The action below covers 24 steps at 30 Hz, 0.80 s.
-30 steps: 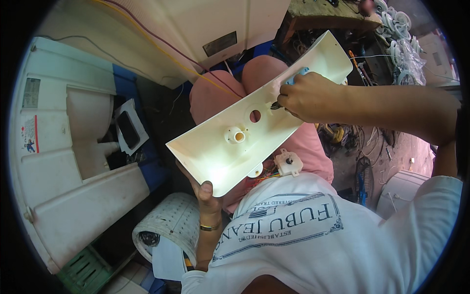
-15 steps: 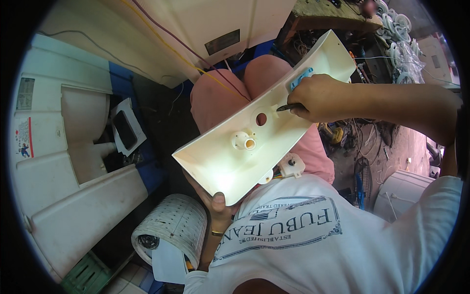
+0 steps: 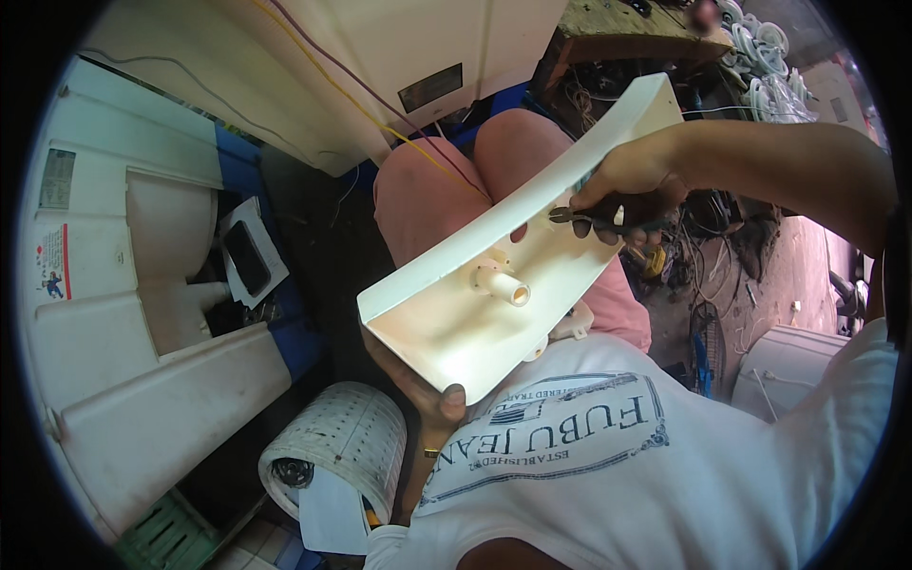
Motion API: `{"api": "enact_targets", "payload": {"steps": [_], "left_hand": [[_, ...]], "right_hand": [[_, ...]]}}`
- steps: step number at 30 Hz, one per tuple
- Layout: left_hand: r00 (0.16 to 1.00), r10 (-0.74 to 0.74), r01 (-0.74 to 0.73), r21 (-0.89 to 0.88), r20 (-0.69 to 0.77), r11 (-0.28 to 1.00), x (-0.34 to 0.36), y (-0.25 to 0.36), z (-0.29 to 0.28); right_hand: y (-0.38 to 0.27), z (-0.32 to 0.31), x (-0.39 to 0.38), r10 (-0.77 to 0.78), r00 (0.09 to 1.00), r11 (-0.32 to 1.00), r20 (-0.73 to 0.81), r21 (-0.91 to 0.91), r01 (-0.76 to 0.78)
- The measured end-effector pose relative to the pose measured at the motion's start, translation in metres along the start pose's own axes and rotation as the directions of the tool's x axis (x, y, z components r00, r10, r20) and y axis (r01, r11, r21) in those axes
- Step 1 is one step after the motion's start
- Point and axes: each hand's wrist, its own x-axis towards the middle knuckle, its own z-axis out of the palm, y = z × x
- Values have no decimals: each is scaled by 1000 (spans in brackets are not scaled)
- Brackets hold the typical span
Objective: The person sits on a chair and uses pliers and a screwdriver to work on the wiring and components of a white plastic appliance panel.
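Observation:
Across my lap, a long cream plastic panel (image 3: 442, 347) lies slanted, its hollow side facing me. A short tube (image 3: 508, 288) sticks up from its middle, beside a round hole (image 3: 519, 232). My left hand (image 3: 439, 407) grips the lower corner, thumb over the edge and fingers hidden underneath. Near the panel's upper end, my right hand (image 3: 635, 180) is closed around dark pliers (image 3: 562, 216). Their jaws are at the panel's inner face, close to the hole; whether they grip anything is unclear. A small cream plastic part (image 3: 574, 323) shows between the panel and my shirt.
A large cream housing (image 3: 361, 57) stands ahead, with yellow and purple wires (image 3: 380, 119) hanging down to my lap. On the left is a white machine body (image 3: 190, 380). A perforated white drum (image 3: 337, 442) sits at lower left. Tools and cables clutter the floor at right.
The panel has tilted so its long outer edge shows more and the tube points toward me. My right hand has turned over with the pliers, their jaws still near the hole.

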Motion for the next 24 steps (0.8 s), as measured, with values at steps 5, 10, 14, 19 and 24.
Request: {"api": "enact_targets", "payload": {"steps": [5,10,14,19,24], "left_hand": [[980,-174,168,-58,-102,984,-4,-23,-20],[949,-304,278,-235,-85,931,-6,-26,-30],[933,-355,327,-262,-64,908,7,-29,-26],[885,-465,450,-271,12,851,21,-24,-38],[931,-356,364,-227,75,903,31,-4,-23]], "right_hand": [[21,4,-18,-163,915,927,369,374,15],[55,-16,-90,-471,850,872,-235,-266,410],[168,-69,-124,-574,757,757,-313,149,636],[223,-53,-100,-465,351,734,-813,-575,-361],[155,14,-86,-696,317,717,-644,-610,337]]}}
